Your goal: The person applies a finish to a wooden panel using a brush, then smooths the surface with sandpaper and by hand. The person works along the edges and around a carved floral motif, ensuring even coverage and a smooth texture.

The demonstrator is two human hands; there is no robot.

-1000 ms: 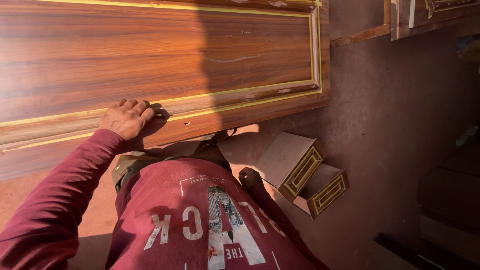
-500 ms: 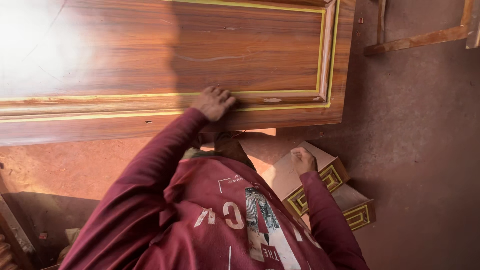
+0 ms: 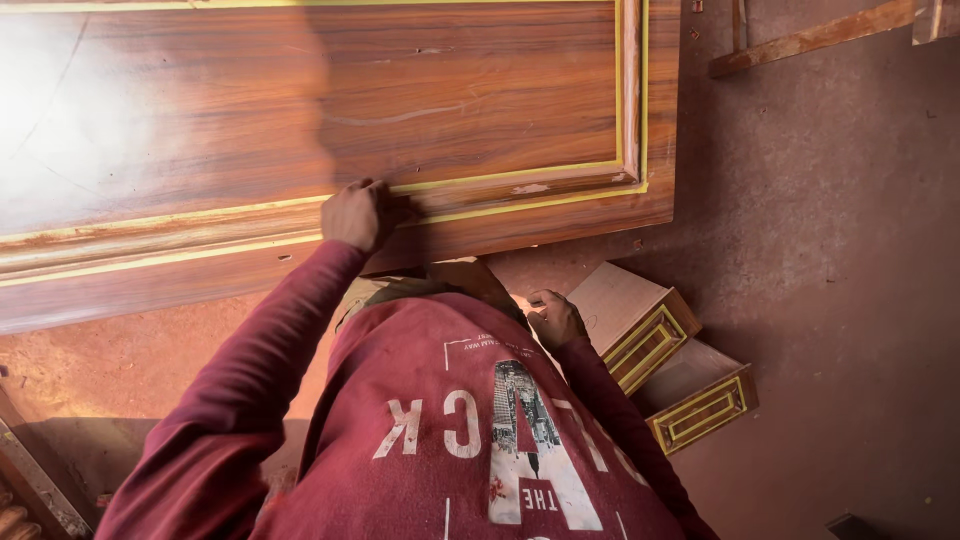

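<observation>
The left hand [image 3: 355, 214] had its fingers curled together and pressed against the raised moulding of the door [image 3: 300, 120], right on the yellow-lined groove; whether they pinched anything small could not be told. The door lay flat just under and beyond those fingers, its glossy panel stretching away above them. To do this rubbing or pressing well, the fingertips ought to follow the groove steadily, with even pressure, the arm reaching out rather than the wrist twisting. The right hand [image 3: 553, 318] sat nearer the body, fingers loosely bent, touching the top of a small wooden box [image 3: 625, 310] beside the door's lower edge — a second box [image 3: 700, 400] lay just past it, both with yellow-striped fronts. Beyond those, bare reddish floor [image 3: 830, 250] and a loose wooden strip [image 3: 800, 40].

Compared with half a second before, the left hand sat in much the same place on the moulding, and the right hand was still at the box — little had shifted.
</observation>
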